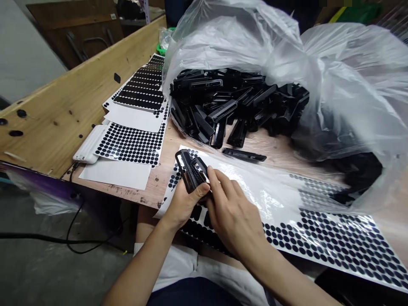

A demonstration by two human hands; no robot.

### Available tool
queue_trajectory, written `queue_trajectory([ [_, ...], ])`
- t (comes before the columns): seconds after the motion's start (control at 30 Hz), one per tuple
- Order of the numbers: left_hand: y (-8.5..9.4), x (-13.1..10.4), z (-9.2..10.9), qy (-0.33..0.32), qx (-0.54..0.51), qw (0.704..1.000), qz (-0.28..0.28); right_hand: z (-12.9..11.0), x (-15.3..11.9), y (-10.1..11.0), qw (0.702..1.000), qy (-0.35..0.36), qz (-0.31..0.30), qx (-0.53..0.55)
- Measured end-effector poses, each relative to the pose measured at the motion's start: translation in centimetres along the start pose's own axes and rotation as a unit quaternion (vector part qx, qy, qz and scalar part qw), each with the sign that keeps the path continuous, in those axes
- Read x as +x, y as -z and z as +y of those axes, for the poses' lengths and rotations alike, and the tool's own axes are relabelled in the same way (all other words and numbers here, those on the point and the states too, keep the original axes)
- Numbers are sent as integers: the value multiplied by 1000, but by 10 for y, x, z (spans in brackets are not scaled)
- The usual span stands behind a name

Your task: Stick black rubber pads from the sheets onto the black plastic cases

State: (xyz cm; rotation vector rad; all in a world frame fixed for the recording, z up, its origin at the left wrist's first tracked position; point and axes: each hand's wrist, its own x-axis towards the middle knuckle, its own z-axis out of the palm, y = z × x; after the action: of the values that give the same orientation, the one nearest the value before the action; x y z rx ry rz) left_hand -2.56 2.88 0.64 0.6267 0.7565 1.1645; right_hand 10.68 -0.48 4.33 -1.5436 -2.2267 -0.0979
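My left hand is closed around a long black plastic part with a glossy rim and a carbon-fibre-like pattern, its thumb lying along the near end. The fingers of my right hand are closed on a smaller black oblong piece, which slants against the patterned part. How far the two pieces touch is hard to make out. Under both hands lies a white sheet of round black stickers, partly bare of dots. One loose black plastic part rests just beyond that sheet.
A large clear plastic bag lies open at the back, full of similar black parts. More sticker sheets are piled at the left, by a white cabled device. A wooden board edges the table's left side.
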Motion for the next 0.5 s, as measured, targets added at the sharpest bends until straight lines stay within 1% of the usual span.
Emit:
queue_trajectory([
  [0.07, 1, -1, 2, 9, -20, 1000, 12, -5, 0, 6, 997, 9, -28, 73],
  [0.1, 1, -2, 3, 18, -31, 999, 12, -4, 1, 10, 991, -2, -45, 126],
  [0.13, 1, -2, 4, 27, -42, 999, 9, -1, 2, 14, 981, -21, -63, 184],
  [0.2, 2, -3, 6, 42, -57, 997, 10, 5, 5, 20, 948, -71, -85, 299],
  [0.27, 2, -3, 7, 50, -67, 996, 16, 8, 7, 22, 917, -114, -71, 376],
  [0.3, 1, -2, 7, 51, -69, 996, 19, 8, 8, 21, 909, -128, -54, 393],
  [0.33, 1, -2, 7, 51, -71, 996, 20, 7, 9, 21, 907, -136, -34, 397],
  [0.4, 1, -2, 7, 55, -76, 996, 12, 7, 12, 19, 916, -125, -7, 382],
  [0.47, 3, -1, 8, 61, -92, 994, -1, 13, 18, 18, 925, -107, -9, 365],
  [0.5, 4, -1, 9, 64, -105, 992, -7, 19, 23, 16, 929, -112, -9, 353],
])
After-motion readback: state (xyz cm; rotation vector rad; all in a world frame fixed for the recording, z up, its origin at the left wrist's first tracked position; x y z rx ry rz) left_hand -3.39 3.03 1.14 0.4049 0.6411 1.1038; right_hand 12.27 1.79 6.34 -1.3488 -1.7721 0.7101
